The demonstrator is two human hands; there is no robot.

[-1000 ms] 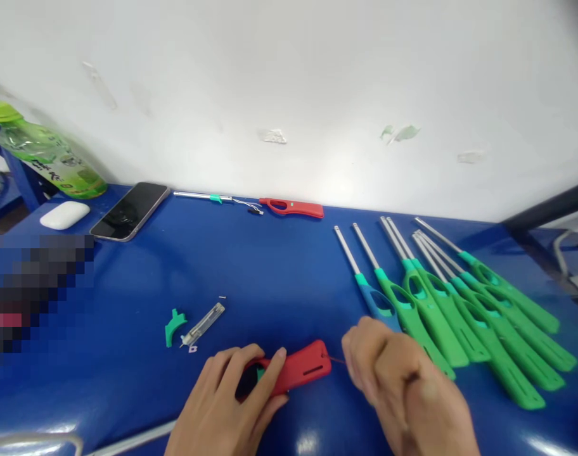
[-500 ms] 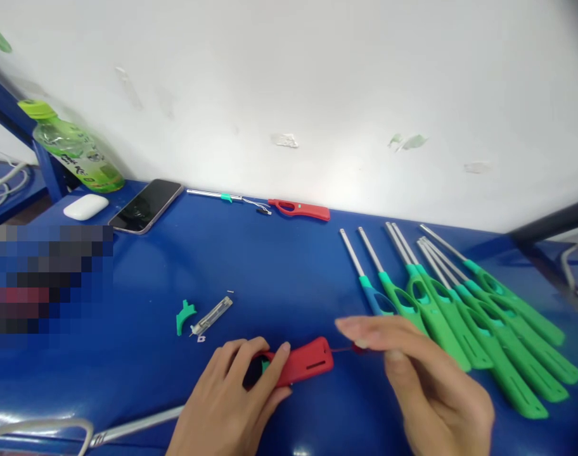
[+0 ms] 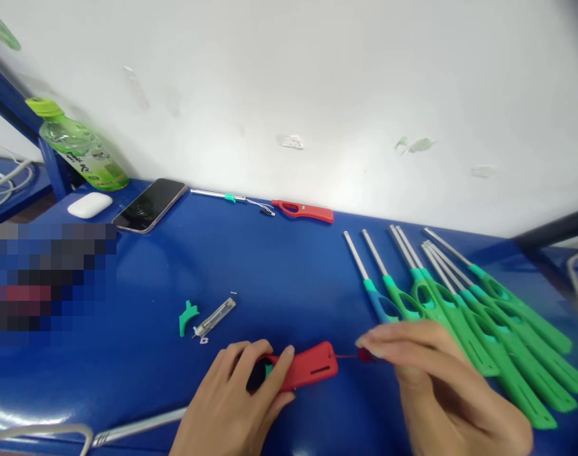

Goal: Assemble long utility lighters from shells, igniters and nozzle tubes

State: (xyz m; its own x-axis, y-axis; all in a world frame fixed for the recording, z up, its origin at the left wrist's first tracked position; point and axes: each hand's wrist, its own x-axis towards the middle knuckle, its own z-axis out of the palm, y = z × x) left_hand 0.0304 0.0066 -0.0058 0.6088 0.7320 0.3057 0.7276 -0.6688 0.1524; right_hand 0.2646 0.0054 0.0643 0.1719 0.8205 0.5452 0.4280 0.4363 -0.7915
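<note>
My left hand [image 3: 232, 392] is wrapped round a red long-necked gas lighter [image 3: 312, 366], whose metal tube [image 3: 141, 425] sticks out to the lower left. A green trigger part shows in the opening of its handle. My right hand [image 3: 441, 380] pinches a thin-shafted tool with a dark red end [image 3: 365, 354], perhaps a small screwdriver. Its shaft meets the butt end of the red lighter; how deep the tip sits is hidden. Left of the lighter lie a loose green trigger [image 3: 188, 318] and a clear fuel tank [image 3: 215, 318] with tiny parts beside it.
Several green lighters [image 3: 512, 354] and a blue-handled one [image 3: 383, 306] lie at the right. By the wall rest a red lighter handle [image 3: 305, 212] and a metal tube with wires [image 3: 217, 194]. A phone [image 3: 151, 206], white case [image 3: 90, 205] and green bottle [image 3: 87, 152] stand back left.
My right hand has shifted right and slightly down, its fingers closer together round the tool. My left hand still holds the red lighter. The whole view has shifted slightly.
</note>
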